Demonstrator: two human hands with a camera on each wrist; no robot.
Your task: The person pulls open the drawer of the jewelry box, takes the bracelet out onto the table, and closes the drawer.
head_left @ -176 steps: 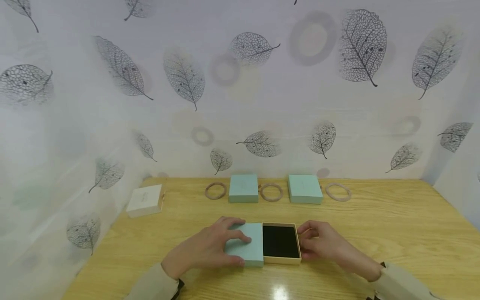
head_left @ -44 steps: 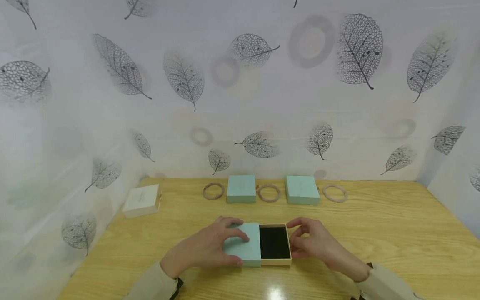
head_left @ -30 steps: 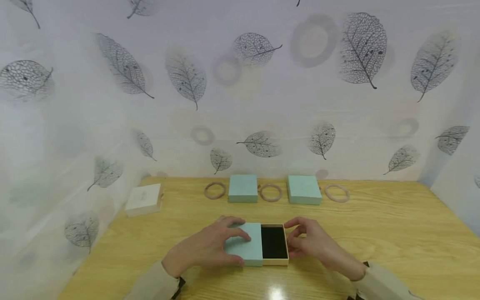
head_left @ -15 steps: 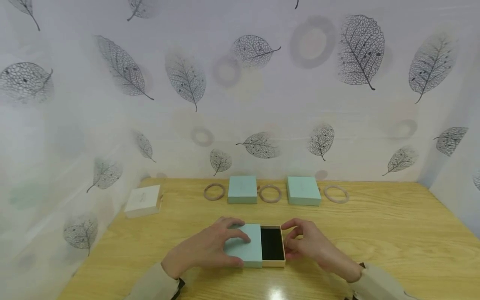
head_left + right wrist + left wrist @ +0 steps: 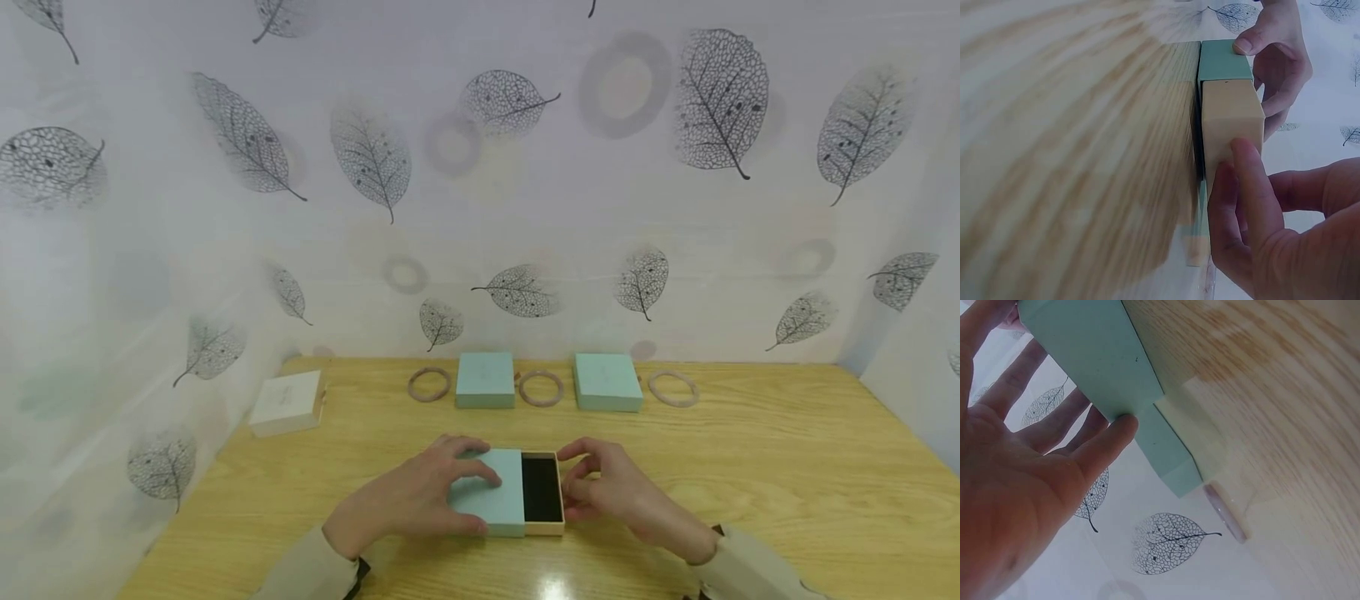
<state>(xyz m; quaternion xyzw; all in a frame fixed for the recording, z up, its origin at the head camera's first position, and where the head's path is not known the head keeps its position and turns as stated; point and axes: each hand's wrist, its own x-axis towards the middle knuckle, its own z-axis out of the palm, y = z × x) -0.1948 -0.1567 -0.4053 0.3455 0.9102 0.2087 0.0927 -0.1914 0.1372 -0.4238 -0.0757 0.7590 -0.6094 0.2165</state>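
We saw the mint-green box sleeve [image 5: 498,504] lying flat on the wood-grain table [image 5: 765,475], nearest the person among the boxes, with its cream drawer [image 5: 545,528] partly out to the right and a black lining [image 5: 542,490] showing. We judged that the left hand [image 5: 408,496] steadied the sleeve so that it could not slip while the drawer was being worked. The right hand [image 5: 611,483] met the drawer's far-right end, in line with the way it slides, which seemed to suit force along that line.

Behind, a left bangle [image 5: 429,400], a left mint box [image 5: 485,379], a middle bangle [image 5: 541,405], a right mint box [image 5: 607,382] and a right bangle [image 5: 673,405] stood in an alternating row, probably to leave the front free for handling. A white box [image 5: 287,402] sat apart at the left.

We noted the left hand arched over the sleeve, holding it between a thumb at the near side and fingers at the far side, the forefinger lying across the top. The right hand's fingers were loosely bent, their tips against the drawer's end rather than wrapped round it.
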